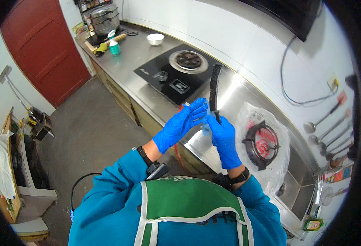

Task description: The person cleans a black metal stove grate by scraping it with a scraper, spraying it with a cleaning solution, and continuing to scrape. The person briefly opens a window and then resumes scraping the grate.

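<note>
My right hand (225, 140), in a blue glove, grips the thin lower end of a long, slightly curved black tool (215, 89); it may be a brush. The tool points up over the steel counter, beside the hob. My left hand (180, 124), gloved in blue too, is held just left of it, fingers stretched out and palm towards the right hand. Something red (177, 152) shows behind the left hand and along the counter front; what it is I cannot tell. A black pan support ring (250, 156) lies on clear plastic sheeting (283, 138) to the right.
A black glass-topped gas hob (155, 78) is set in the stainless steel counter (131, 63). Beyond are a white bowl (155, 39), a spray bottle (114, 47) and a steamer pot (104, 20). Ladles (310, 126) hang on the right wall. A red door (45, 46) is at left.
</note>
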Tool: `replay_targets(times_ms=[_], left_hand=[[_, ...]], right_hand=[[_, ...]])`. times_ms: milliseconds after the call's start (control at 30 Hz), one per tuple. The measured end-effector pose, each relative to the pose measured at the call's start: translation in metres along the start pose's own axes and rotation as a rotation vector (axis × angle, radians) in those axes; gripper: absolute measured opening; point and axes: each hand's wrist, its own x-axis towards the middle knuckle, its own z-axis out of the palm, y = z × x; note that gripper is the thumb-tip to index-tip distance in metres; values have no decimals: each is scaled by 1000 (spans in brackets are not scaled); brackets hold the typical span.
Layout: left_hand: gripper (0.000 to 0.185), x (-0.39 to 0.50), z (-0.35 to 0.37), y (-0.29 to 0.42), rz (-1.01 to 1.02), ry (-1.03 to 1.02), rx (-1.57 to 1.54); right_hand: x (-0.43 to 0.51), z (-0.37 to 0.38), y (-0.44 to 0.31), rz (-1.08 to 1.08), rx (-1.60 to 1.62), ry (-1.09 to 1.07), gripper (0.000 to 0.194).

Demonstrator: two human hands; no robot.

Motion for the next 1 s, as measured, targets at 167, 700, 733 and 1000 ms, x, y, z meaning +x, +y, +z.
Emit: replay_targets(times_ms=[167,700,733,1000], left_hand=[[67,-35,-59,71,124,81,156],[65,2,-241,188,89,416,441],[69,5,-263,206,90,454,479],[114,79,-531,358,156,907,1184]], right_hand=[[38,119,-33,155,99,-63,27],[185,305,-31,146,254,-260,32],[197,299,-33,-245,-73,-243,33],[237,263,-29,-67,-705,125,49]])
